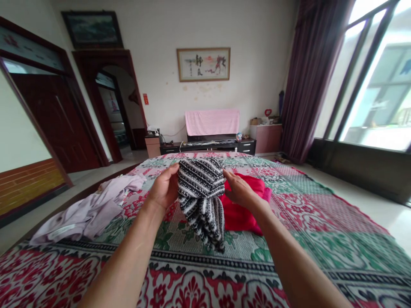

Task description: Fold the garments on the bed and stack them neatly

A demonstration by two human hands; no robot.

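Observation:
Raised in front of me over the patterned bedspread is a black-and-white striped knit garment. Its upper part is a flat folded bundle, and a gathered tail hangs below. My left hand is closed on the bundle's left edge, thumb near the top corner. At the right edge, my right hand grips it, with some fingers hidden behind the cloth. Red folded clothing lies on the bedspread, partly behind the right hand and the knit garment.
A crumpled pale pink garment lies on the left of the bedspread. Beyond the far edge stands a low black cabinet with a pink cloth draped over a screen. A purple curtain hangs beside the window on the right.

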